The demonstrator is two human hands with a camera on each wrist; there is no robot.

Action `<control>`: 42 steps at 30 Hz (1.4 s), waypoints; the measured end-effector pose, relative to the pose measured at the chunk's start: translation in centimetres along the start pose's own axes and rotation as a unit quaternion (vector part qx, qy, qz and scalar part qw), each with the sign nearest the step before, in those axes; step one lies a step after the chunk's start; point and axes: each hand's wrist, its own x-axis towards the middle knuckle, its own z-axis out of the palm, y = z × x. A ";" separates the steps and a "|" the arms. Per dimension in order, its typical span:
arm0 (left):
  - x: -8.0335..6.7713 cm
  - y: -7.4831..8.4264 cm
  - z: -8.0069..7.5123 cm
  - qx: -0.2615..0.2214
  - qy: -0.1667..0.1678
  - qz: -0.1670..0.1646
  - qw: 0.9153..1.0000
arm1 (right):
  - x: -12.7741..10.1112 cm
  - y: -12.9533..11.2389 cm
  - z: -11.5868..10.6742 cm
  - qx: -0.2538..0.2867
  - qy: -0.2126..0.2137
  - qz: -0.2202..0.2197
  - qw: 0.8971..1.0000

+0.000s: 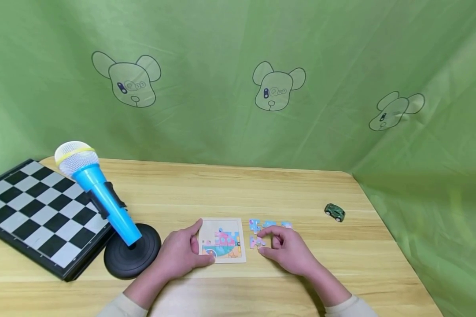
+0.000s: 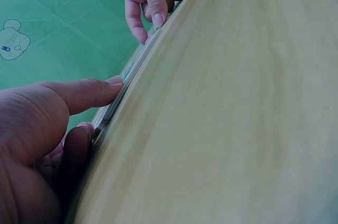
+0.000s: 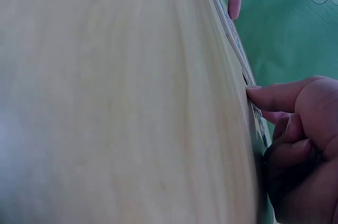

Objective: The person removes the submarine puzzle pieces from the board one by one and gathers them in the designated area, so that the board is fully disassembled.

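A square wooden jigsaw puzzle board (image 1: 223, 222) lies on the table, its lower part filled with pink, teal and orange pieces. My left hand (image 1: 182, 251) grips the board's left side, index finger at the upper left corner and thumb along the lower edge. Just right of the board, my right hand (image 1: 287, 251) pinches a pink and blue puzzle piece (image 1: 255, 242) between thumb and index finger, at table level. Loose blue puzzle pieces (image 1: 268, 226) lie above and behind that hand, partly hidden by it. Both wrist views show the board only edge-on.
On the left, a blue toy microphone (image 1: 103, 193) leans on a round black base (image 1: 132, 264), close to my left wrist. Behind it lies a black and white checkerboard (image 1: 35, 207). A small green toy car (image 1: 334, 212) stands at the right. Green cloth (image 1: 222, 132) hangs behind the table.
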 end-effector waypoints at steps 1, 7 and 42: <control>0.0 0.0 0.0 0.001 0.000 0.001 1.000 | 0.0 0.0 0.0 0.000 0.001 0.000 1.000; 0.0 0.0 0.1 0.000 0.001 0.004 1.000 | 0.1 0.0 0.3 0.013 0.020 0.000 1.000; 0.1 -0.3 0.0 -0.010 -0.004 0.011 1.000 | 4.1 -6.1 5.8 0.036 -0.071 0.015 0.997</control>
